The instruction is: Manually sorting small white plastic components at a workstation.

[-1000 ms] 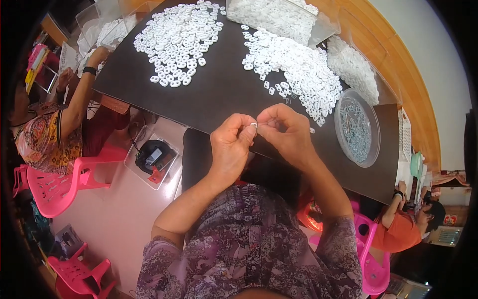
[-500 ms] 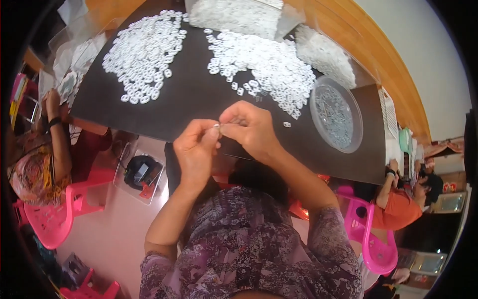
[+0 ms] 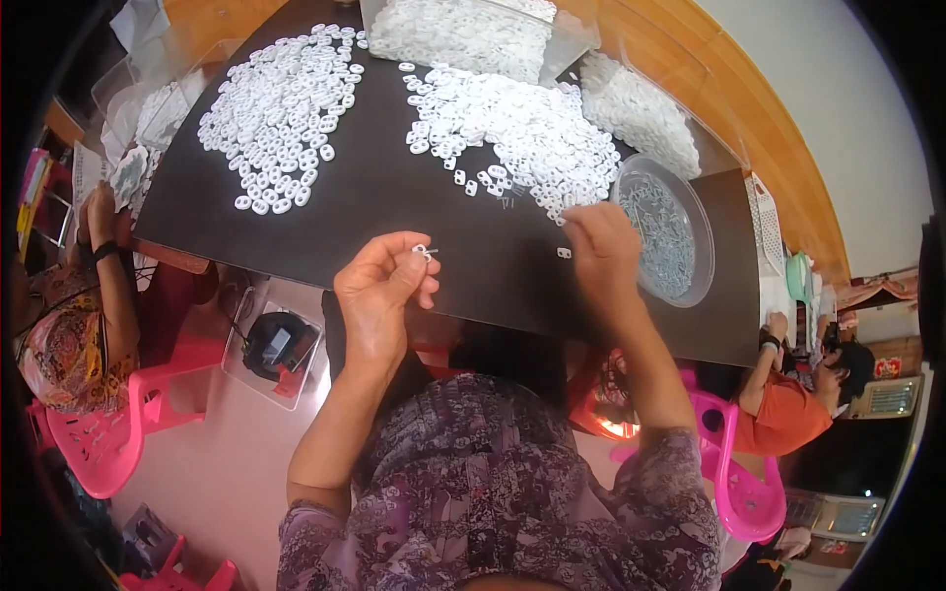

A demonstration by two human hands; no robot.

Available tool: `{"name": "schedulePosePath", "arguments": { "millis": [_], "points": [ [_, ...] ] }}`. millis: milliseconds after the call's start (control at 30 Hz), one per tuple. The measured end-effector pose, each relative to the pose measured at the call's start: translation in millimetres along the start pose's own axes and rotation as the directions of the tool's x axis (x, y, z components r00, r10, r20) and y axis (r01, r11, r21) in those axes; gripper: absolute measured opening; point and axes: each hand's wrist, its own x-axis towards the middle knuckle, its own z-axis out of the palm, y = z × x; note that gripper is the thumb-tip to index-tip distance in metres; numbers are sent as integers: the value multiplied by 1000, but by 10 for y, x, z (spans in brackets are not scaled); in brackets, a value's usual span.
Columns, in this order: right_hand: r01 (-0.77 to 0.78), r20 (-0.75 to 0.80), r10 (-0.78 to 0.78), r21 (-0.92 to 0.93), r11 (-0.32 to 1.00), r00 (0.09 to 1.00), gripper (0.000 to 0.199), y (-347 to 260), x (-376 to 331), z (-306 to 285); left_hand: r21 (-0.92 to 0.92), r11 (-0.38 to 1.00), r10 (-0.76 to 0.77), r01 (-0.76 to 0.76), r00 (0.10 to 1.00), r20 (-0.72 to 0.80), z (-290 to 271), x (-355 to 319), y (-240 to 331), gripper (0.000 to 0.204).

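My left hand is closed in a pinch on a small white two-holed plastic piece, and a thin metal pin or screw sticks out of it to the right. My right hand is over the table at the lower right edge of a pile of small white plastic pieces. Its fingers are bent together, and whatever is between them is hidden. One loose white piece lies just left of that hand. Right beside it stands a round clear tub of small metal pins or screws.
A second pile of white oval pieces spreads over the dark table at the left. Clear bins of white parts stand along the back. People sit at both sides, near pink chairs. A clear tray with a black device is below left.
My right hand has left my left hand and moved right to the pile's edge by the tub. My left hand has stayed nearly in place, its white piece now uncovered.
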Motion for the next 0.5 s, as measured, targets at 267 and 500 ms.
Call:
{"name": "schedulePosePath", "arguments": {
  "millis": [267, 500],
  "points": [
    [38, 50, -40, 36, 999, 998, 6, 132, 100, 184, 1, 1000, -11, 11, 999, 46, 84, 33, -13, 14],
    [77, 77, -74, -36, 996, 994, 6, 127, 456, 498, 0, 1000, -23, 23, 998, 56, 104, 43, -81, 14]
  ]
}}
